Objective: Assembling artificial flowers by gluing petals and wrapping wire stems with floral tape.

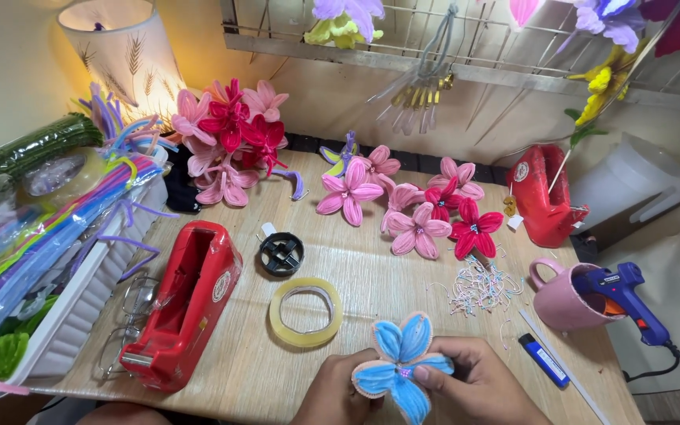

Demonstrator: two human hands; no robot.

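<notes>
Fingers of both hands pinch a blue flower over the cluttered wooden table.

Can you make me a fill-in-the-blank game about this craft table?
1. Both hands, the left hand and the right hand, hold a flower whose petals are ____.
2. The roll of clear tape lies flat on the ____ table.
3. The glue gun stands inside a pink ____.
4. The big tape dispenser near the left hand is coloured ____.

Missing words: blue; wooden; mug; red
</notes>
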